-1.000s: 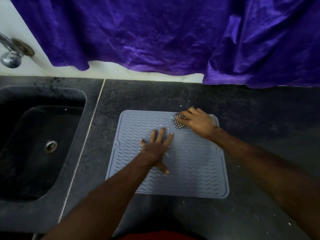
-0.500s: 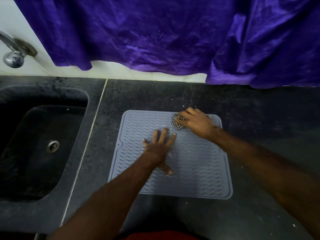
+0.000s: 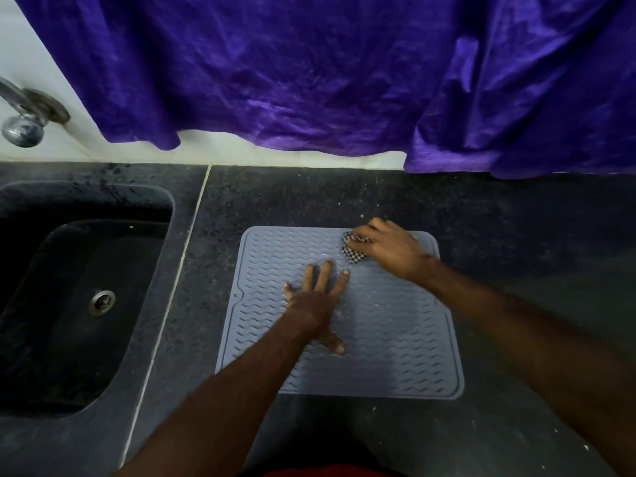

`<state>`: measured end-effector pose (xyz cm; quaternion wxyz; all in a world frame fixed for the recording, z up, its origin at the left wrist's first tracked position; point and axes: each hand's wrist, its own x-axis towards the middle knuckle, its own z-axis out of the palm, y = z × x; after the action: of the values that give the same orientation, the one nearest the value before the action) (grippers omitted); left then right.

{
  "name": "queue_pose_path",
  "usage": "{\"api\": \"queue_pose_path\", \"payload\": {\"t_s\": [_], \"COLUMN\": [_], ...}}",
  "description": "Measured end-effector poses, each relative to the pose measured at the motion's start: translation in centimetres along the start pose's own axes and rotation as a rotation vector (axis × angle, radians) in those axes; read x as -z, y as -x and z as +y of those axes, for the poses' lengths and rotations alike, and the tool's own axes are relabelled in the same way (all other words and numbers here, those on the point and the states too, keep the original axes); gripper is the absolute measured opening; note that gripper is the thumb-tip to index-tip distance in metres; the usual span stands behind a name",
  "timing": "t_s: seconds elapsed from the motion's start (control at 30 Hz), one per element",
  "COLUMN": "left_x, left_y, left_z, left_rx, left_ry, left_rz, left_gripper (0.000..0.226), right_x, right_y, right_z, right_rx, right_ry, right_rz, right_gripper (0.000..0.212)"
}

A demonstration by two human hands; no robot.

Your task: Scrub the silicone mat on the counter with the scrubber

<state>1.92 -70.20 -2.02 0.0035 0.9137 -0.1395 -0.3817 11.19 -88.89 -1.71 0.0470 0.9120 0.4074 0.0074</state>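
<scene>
1. Most of the scrubber (image 3: 354, 250) is being hidden under the right hand (image 3: 387, 247); only a checkered black-and-white patch is being shown at the fingertips, so its full shape cannot be told.
2. The tap (image 3: 24, 115) is being cut off by the left edge, and the inside of the sink (image 3: 82, 304) is being lost in shadow apart from its metal drain.
3. The wall at the far side is being largely covered by a purple cloth (image 3: 309, 70).
4. The mat (image 3: 385, 339) is being seen as a grey-blue square with rounded corners, a raised rim and rows of wavy ridges, lying flat on the dark counter (image 3: 516, 235) to the right of the sink.
5. The scrubber is being gripped by the curled fingers of the right hand at the mat's far right corner.
6. The mat's middle is being pressed by the left hand (image 3: 315, 301), fingers spread wide and flat, with nothing held.
</scene>
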Motion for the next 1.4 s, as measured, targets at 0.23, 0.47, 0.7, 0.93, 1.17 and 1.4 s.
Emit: {"api": "queue_pose_path", "payload": {"t_s": [0.23,0.47,0.7,0.93,1.17,1.4], "left_x": [0.0,0.0,0.0,0.1,0.0,0.1], "left_y": [-0.1,-0.1,-0.1,-0.3,-0.1,-0.1], "left_z": [-0.1,-0.1,-0.1,-0.1,0.0,-0.1], "left_rx": [-0.007,-0.011,-0.011,-0.003,-0.003,-0.005], "left_ry": [0.008,-0.004,-0.002,0.002,0.003,0.009], "left_rz": [0.006,0.003,0.010,-0.005,0.004,-0.011], "left_gripper": [0.146,0.145,0.146,0.146,0.146,0.147], "right_x": [1.6,0.8,1.9,1.3,2.9,2.4], "right_y": [0.9,-1.8,-0.9,-2.5,-1.9,-3.4], "right_z": [2.7,-0.8,2.5,-0.2,1.8,-0.1], "right_rx": [-0.089,-0.025,-0.092,0.007,-0.022,0.107], "right_ry": [-0.062,-0.053,-0.093,0.029,0.074,0.176], "right_rz": [-0.060,-0.066,-0.078,-0.127,-0.183,-0.194], "right_gripper": [0.060,0.058,0.050,0.058,0.045,0.048]}}
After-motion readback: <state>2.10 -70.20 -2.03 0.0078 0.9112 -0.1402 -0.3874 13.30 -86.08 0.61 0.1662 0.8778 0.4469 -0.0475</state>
